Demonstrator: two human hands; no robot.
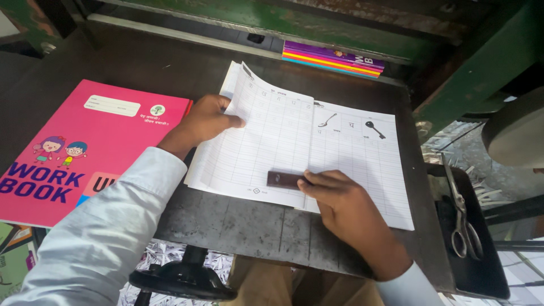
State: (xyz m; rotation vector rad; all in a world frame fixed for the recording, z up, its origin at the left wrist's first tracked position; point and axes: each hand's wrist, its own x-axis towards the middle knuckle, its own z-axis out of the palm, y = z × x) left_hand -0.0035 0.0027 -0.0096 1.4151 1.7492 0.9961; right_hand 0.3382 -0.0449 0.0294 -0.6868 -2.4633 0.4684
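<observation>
The left hand [207, 122] pinches the open booklet's [300, 153] pages back to keep them flat, while the right hand [340, 204] clamps a small dark block [283, 179] against the fold.

An open ruled workbook [317, 153] lay flat on the dark table, left pages lifted, a small dark block [285, 179] across its fold.

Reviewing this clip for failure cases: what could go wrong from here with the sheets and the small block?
1. The left hand lifts the top sheet; its raised edge could crease or shift out of line.
2. The right hand holds the small dark block only at one end; it might skew on the paper.
3. The scissors lie close to the right arm and could be knocked.
</observation>
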